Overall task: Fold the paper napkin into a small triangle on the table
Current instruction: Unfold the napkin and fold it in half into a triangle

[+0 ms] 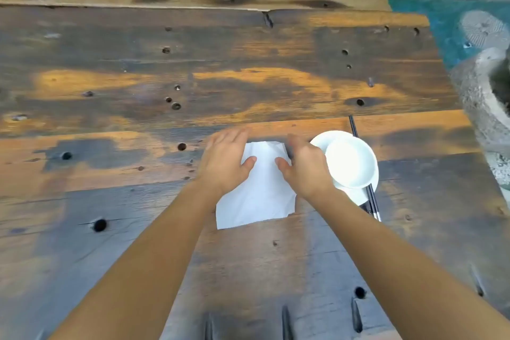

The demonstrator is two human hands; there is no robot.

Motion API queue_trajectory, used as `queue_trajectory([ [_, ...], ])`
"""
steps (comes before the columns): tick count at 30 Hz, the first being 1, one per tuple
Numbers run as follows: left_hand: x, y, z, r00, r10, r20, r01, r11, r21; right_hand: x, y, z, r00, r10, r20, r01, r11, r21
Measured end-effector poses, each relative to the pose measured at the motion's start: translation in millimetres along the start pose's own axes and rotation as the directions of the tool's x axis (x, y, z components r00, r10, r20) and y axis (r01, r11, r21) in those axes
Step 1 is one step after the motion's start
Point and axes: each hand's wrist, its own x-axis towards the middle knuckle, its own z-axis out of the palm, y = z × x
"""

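A white paper napkin (259, 190) lies flat on the worn wooden table (193, 85), roughly square, slightly crumpled at its far edge. My left hand (225, 160) rests palm down on the napkin's far left part, fingers spread and pointing away. My right hand (302, 164) lies palm down on its far right part, thumb turned inward toward the left thumb. Both hands press on the napkin and hide its far corners; neither grips it.
A white bowl (352, 159) sits on a white saucer (325, 139) just right of my right hand, touching or nearly touching it. Black chopsticks (372, 201) lie under the dishes. The table's right edge (452, 85) drops to a teal floor with a stone basin (477, 96).
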Motion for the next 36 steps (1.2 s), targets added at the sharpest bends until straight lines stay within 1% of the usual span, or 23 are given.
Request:
queue_trajectory([
  [2, 10.9, -0.9, 3.8, 0.999, -0.028, -0.017, 0.026, 0.995, -0.101, 8.4, 0.7, 7.5, 1.000, -0.015, -0.028, 0.015, 1.000, 0.015],
  [4, 18.1, -2.9, 6.2, 0.998, -0.060, -0.025, 0.054, 0.983, -0.177, 13.8, -1.4, 13.9, 1.000, 0.009, -0.016, -0.008, 0.999, 0.040],
  [7, 22.2, -8.2, 11.2, 0.995, -0.093, -0.026, 0.083, 0.966, -0.245, 22.5, -1.7, 19.5, 1.000, 0.008, -0.004, -0.007, 0.982, 0.189],
  [10, 24.8, -12.1, 8.5, 0.995, -0.103, 0.016, 0.104, 0.970, -0.219, 28.5, -4.9, 20.9, 0.998, -0.050, 0.047, 0.032, 0.944, 0.328],
  [14, 27.4, -21.0, 4.9, 0.995, -0.063, 0.074, 0.083, 0.943, -0.322, 36.0, -15.7, 17.6, 0.980, -0.112, 0.167, 0.001, 0.834, 0.552],
  [16, 26.7, -24.7, 2.4, 0.993, -0.086, 0.081, 0.113, 0.891, -0.440, 40.1, -20.6, 16.4, 0.977, -0.121, 0.175, -0.012, 0.789, 0.614],
  [18, 23.5, -24.5, -2.3, 0.988, -0.129, 0.079, 0.151, 0.820, -0.552, 43.1, -24.3, 16.2, 0.980, -0.097, 0.173, -0.040, 0.758, 0.652],
  [21, 17.0, -29.1, -8.6, 0.975, -0.213, 0.065, 0.199, 0.700, -0.686, 45.2, -25.3, 19.0, 0.975, -0.050, 0.215, -0.124, 0.681, 0.722],
  [23, 12.5, -34.3, -11.3, 0.964, -0.260, 0.054, 0.209, 0.617, -0.759, 44.0, -23.8, 20.6, 0.963, -0.047, 0.267, -0.172, 0.656, 0.735],
  [26, 7.4, -41.5, -10.7, 0.928, -0.371, 0.038, 0.240, 0.514, -0.823, 40.0, -20.5, 22.4, 0.951, -0.070, 0.302, -0.172, 0.691, 0.702],
  [29, 1.3, -49.9, -9.5, 0.863, -0.506, 0.011, 0.263, 0.430, -0.864, 37.3, -15.6, 25.8, 0.951, -0.064, 0.303, -0.160, 0.736, 0.658],
  [31, -4.5, -55.2, -10.1, 0.823, -0.568, 0.002, 0.268, 0.385, -0.883, 36.2, -10.7, 27.7, 0.954, -0.044, 0.297, -0.161, 0.758, 0.632],
  [34, -14.2, -62.7, -10.5, 0.763, -0.647, -0.002, 0.295, 0.351, -0.889, 35.1, -5.0, 28.6, 0.960, -0.019, 0.278, -0.166, 0.761, 0.627],
  [36, -18.9, -67.2, -9.5, 0.738, -0.674, 0.015, 0.317, 0.328, -0.890, 34.8, -3.6, 28.9, 0.963, 0.000, 0.271, -0.177, 0.757, 0.629],
])
